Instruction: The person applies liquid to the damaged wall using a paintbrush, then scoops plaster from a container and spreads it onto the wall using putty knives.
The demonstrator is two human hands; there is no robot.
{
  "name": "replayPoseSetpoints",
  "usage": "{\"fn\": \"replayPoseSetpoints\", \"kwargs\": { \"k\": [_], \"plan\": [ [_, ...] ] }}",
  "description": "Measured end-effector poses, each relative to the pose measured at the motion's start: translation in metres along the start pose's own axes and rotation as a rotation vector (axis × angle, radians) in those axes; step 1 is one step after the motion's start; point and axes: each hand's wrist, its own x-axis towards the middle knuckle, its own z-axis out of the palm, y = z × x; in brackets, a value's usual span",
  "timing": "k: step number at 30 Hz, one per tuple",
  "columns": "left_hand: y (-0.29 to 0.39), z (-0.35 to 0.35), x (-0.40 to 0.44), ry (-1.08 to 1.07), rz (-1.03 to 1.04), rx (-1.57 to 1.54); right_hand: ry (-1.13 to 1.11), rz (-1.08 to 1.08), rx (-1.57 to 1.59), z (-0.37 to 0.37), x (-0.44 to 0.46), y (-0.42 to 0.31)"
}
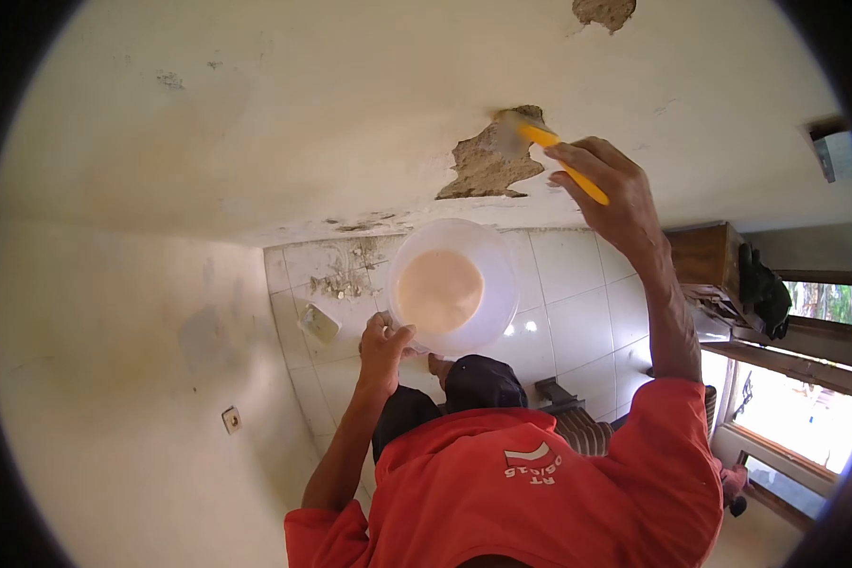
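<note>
My right hand [608,189] is closed around the yellow handle of a brush [577,172]. The brush head is blurred and lies over the upper part of a bare brown patch [492,163] where the wall's plaster has come off. Lower down, my left hand [384,348] grips the rim of a translucent white plastic bucket [499,301], thumb showing at its near left side. Pale peach-coloured liquid [439,290] covers the bucket's bottom. Some of the left fingers are hidden behind the bucket.
Plaster crumbs [341,282] and a small pale container [319,324] lie on the white tile floor [577,327] by the wall. A wooden cabinet [705,256] with dark cloth stands right, near an open window. A socket [232,419] is on the left wall.
</note>
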Motion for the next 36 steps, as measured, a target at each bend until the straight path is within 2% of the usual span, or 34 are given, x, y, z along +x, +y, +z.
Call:
{"fn": "replayPoseSetpoints", "kwargs": {
  "k": [2, 4, 6, 7, 10, 11, 17, 20, 22, 24, 26, 29, 33, 36],
  "plan": [
    [0.005, 0.002, -0.004, 0.019, 0.007, 0.036, 0.113, 0.010, 0.033, -0.008, -0.009, -0.008],
    [0.003, 0.002, -0.005, 0.032, 0.022, 0.033, 0.134, 0.019, 0.034, 0.002, -0.017, -0.004],
    [0.002, 0.001, -0.008, 0.044, 0.035, 0.041, -0.018, -0.046, 0.097, 0.015, -0.022, -0.002],
    [0.004, 0.001, -0.010, 0.035, 0.036, 0.022, -0.113, 0.014, 0.053, 0.024, -0.021, 0.003],
    [0.007, -0.003, -0.012, 0.026, 0.016, 0.040, -0.046, -0.053, -0.017, 0.034, -0.008, 0.020],
    [0.007, -0.006, -0.013, 0.029, -0.016, 0.063, 0.037, -0.071, -0.012, 0.029, -0.004, 0.022],
    [0.000, -0.008, -0.008, 0.027, 0.041, 0.061, 0.077, 0.078, 0.003, -0.022, -0.029, -0.019],
    [-0.008, 0.003, 0.004, 0.029, 0.077, 0.008, -0.125, 0.092, 0.304, -0.009, -0.053, -0.036],
    [-0.011, 0.011, 0.010, 0.014, 0.088, 0.027, -0.246, 0.038, 0.471, 0.037, -0.071, -0.032],
    [-0.007, 0.021, 0.009, 0.000, 0.099, 0.049, -0.468, 0.084, 0.428, 0.081, -0.083, -0.032],
    [0.007, 0.033, 0.002, -0.072, 0.052, -0.001, -0.690, 0.091, 0.209, 0.121, -0.092, -0.030],
    [0.004, 0.040, 0.002, -0.063, 0.090, 0.039, -0.744, 0.023, 0.131, 0.148, -0.106, -0.026],
    [0.008, 0.048, 0.004, -0.084, 0.067, 0.025, -0.616, 0.062, 0.202, 0.101, -0.106, -0.031],
    [0.009, 0.055, 0.011, -0.105, 0.077, 0.023, -0.348, 0.136, 0.312, 0.051, -0.100, -0.031]
  ]
}}
